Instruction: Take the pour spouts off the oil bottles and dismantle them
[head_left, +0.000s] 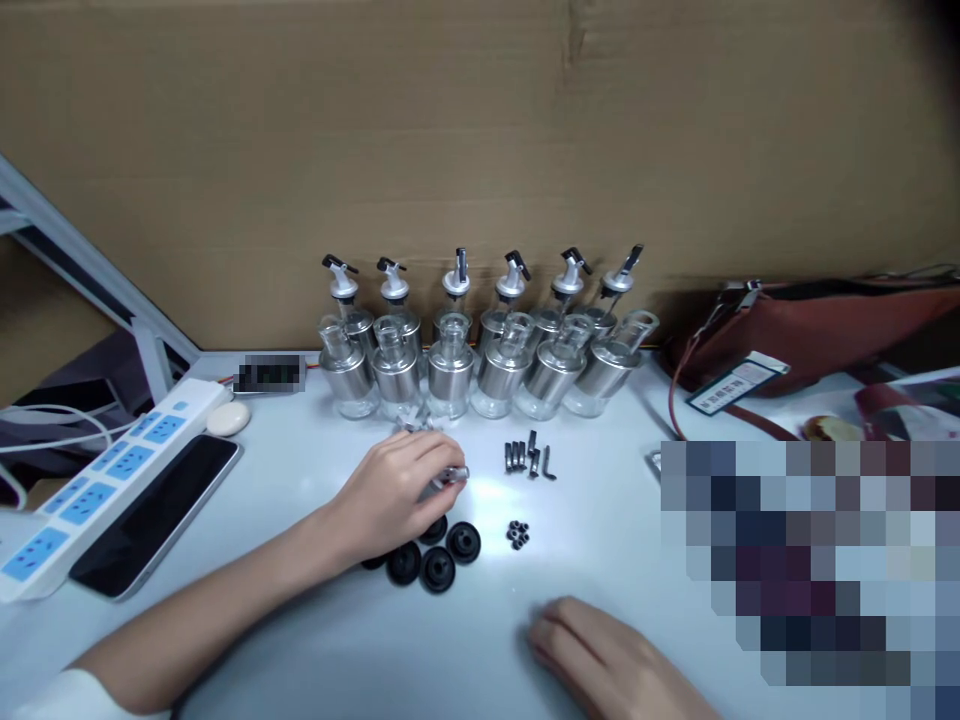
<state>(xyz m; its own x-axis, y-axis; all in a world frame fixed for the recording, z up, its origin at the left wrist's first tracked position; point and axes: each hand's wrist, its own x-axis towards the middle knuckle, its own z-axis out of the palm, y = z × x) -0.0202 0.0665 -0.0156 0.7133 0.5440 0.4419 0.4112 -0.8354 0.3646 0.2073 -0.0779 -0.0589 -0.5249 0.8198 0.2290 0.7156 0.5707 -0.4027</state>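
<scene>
My left hand (409, 490) pinches a small silver pourer spout (453, 474) above the table, its far end covered by my fingers. Behind the hand lie more silver spouts (411, 420), partly hidden. Below it sit several round black stopper caps (438, 568). Small black levers (516, 457) lie right of the left hand, and a cluster of tiny black rings (517, 534) is nearer me. My right hand (600, 655) rests on the table at the lower right, its fingers curled together, with no object visible in it.
A front row of open glass bottles with steel bands (451, 375) stands before a back row fitted with pourers (511, 275), against a cardboard wall (465, 130). At left are a power strip (97, 485), a phone (157, 515) and a white disc (228, 418). A brown bag (847, 325) is at right.
</scene>
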